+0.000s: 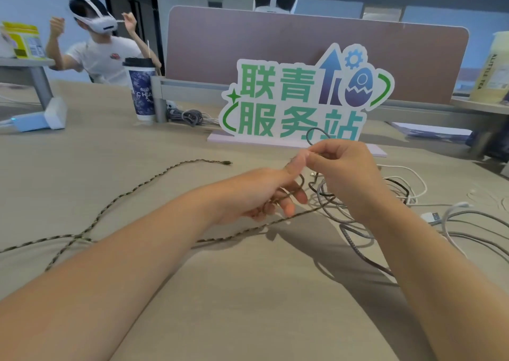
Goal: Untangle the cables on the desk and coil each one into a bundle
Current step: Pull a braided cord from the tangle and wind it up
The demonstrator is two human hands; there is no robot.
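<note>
Over beige desk (pixel 248 292), left hand (pixel 264 192): fingers curled round olive braided cable (pixel 248 228) (thumb raised).
Right hand (pixel 344 168): pinches thin dark cable loop (pixel 309 133).

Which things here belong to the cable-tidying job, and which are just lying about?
Job: left hand gripping the speckled cable; right hand pinching the dark cable; grey cable; white cables.
Lying about: paper cup; sign; white box; stack of paper; yellow bag.

Braided cable (pixel 118 198), matt desk (pixel 248 292)
</note>
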